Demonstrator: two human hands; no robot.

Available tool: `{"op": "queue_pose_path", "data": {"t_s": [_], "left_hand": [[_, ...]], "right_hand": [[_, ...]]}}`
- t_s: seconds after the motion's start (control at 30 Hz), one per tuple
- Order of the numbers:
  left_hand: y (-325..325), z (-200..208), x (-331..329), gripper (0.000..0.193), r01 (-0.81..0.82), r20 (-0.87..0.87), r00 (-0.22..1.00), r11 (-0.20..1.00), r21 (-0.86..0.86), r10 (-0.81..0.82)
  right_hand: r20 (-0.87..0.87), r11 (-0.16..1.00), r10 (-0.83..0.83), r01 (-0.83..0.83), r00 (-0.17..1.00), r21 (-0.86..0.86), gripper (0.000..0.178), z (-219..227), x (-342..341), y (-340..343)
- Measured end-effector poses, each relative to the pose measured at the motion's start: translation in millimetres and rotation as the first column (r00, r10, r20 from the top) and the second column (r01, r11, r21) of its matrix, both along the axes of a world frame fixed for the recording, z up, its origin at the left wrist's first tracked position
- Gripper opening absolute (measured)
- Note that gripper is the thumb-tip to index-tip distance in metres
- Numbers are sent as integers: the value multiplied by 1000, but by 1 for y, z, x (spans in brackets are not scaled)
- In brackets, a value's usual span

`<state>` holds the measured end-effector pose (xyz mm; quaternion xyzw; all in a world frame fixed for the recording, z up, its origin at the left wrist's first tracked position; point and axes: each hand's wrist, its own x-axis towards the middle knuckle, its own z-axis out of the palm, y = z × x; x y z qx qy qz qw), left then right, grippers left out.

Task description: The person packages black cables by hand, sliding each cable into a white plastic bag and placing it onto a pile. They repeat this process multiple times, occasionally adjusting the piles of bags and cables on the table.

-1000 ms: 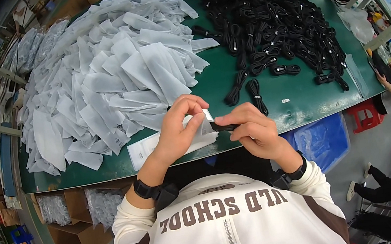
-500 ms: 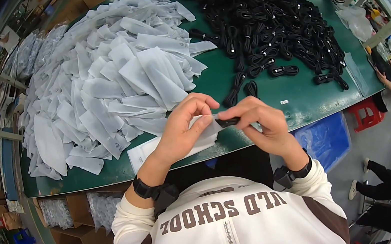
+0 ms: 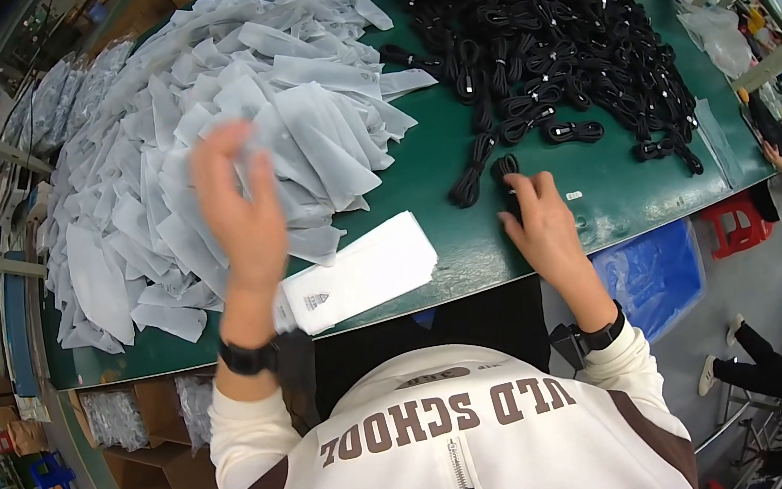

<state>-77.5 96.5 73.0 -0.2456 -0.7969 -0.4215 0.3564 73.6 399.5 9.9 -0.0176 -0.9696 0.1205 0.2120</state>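
Note:
My left hand (image 3: 239,201) is raised over a large heap of frosted, whitish plastic bags (image 3: 197,162) on the left. Motion blurs its fingers, but the thumb stands apart from them and I can make out nothing held. My right hand (image 3: 543,222) reaches to a small coiled black cable (image 3: 506,167), its fingertips at the coil's near end and the thumb apart. The hand hides the rest of that coil. Beside it lies another cable bundle (image 3: 475,174). A stack of white printed slips (image 3: 360,271) rests between my hands at the near edge.
A big pile of coiled black cables (image 3: 541,30) covers the back right of the green table (image 3: 404,197). Below the right edge are a blue-lined bin (image 3: 654,276) and a red stool (image 3: 737,225). Open cartons (image 3: 157,472) stand underneath at left. Other people are at the right.
My hands were together over the white slips with a bag and a dark cable. Now they are apart: the left has gone up-left over the bags, the right to the small coil.

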Motion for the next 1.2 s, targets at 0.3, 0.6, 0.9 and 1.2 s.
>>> {"op": "queue_pose_path", "data": {"t_s": [0.3, 0.6, 0.9, 1.2], "left_hand": [[42, -73, 98, 18, 408, 375, 878, 875, -260, -298], [35, -79, 103, 10, 426, 628, 701, 905, 10, -338], [38, -63, 92, 10, 561, 500, 668, 814, 150, -552], [41, -67, 87, 14, 579, 282, 754, 803, 140, -593]], "right_hand": [[89, 560, 32, 56, 996, -827, 33, 3, 14, -10], [-109, 763, 388, -385, 915, -519, 29, 17, 24, -43], [0, 728, 532, -457, 847, -511, 23, 16, 11, -43], [-82, 673, 538, -487, 839, -557, 19, 28, 10, -60]]}}
